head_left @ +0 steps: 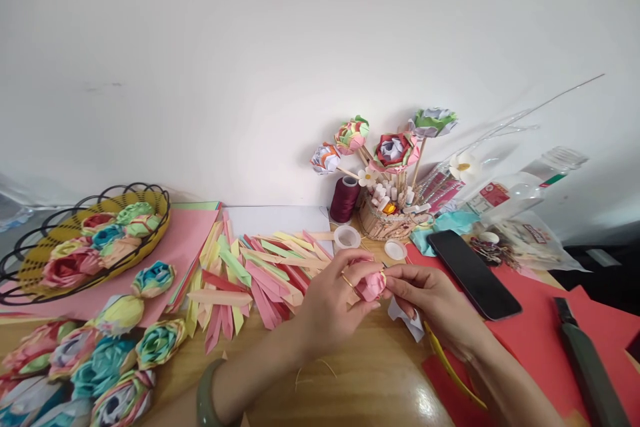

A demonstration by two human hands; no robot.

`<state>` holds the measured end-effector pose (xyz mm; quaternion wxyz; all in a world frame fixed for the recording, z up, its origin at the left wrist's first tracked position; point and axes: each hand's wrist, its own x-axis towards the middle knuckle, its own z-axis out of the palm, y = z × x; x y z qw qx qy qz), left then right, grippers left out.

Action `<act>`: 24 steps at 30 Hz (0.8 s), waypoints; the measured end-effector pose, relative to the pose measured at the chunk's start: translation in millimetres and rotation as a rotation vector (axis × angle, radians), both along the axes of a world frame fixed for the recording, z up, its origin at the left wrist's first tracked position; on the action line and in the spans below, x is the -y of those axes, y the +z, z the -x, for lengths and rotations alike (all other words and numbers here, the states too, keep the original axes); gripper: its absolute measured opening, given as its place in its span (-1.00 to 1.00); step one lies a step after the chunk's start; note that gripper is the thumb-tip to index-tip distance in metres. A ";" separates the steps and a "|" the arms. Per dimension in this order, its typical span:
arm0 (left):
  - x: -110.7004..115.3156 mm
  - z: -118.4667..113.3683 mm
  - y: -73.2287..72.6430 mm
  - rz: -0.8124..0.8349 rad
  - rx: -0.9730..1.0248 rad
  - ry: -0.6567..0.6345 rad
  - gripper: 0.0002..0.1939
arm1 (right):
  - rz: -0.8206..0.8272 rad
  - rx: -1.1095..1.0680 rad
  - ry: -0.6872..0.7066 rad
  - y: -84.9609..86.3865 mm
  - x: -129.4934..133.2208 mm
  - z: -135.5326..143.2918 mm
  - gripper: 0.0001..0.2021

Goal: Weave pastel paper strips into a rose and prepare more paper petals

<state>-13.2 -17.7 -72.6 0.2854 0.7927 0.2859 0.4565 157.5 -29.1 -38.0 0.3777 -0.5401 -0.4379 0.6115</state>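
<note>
Basket: the yellow basket [27, 271] stands at the table's back left corner; its raised rim likely keeps the blooms from rolling. Count: one basket, seven flowers visible inside.
Loose flowers: the loose paper flowers [160, 343] lie grouped toward the table's front left corner, presumably to leave the middle free. Count: about ten, some cut off by the frame.
Strips: the folded paper strips [270, 283] lie heaped left of centre, within easy reach of the left hand. Count: many; overlap prevents an exact figure.
Thread: the maroon spool [344, 200] stands upright near the back edge. Count: one.
Left hand: the left hand [340, 290] closes its fingers around the small bloom, apparently to steady it.
Workpiece: the pink paper flower [371, 287] is held between both hands, above the table [370, 380]. Count: one.
Pot: the woven pot [383, 223] near the back edge keeps stems upright. Count: four large paper flowers.
Right hand: the right hand [433, 297] pinches the bloom's right side, grip narrow.
Phone: the black phone [474, 273] lies flat, right of the hands. Count: one.
</note>
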 end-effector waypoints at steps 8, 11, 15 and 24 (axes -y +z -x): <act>2.6 -0.6 -2.7 -0.005 -0.026 -0.024 -0.50 | 0.010 -0.010 -0.019 -5.6 -0.3 -1.3 -0.74; 2.9 -1.2 -3.9 -0.007 -0.025 -0.036 -0.49 | 0.013 -0.023 -0.020 -6.6 0.0 -0.8 -0.74; 2.7 -0.7 -3.9 -0.016 -0.030 -0.020 -0.47 | -0.002 -0.039 -0.006 -6.7 1.0 -0.4 -0.75; 2.1 1.0 2.1 0.025 -0.101 -0.002 -0.46 | -0.064 -0.035 -0.003 -9.2 -0.5 -1.4 -0.71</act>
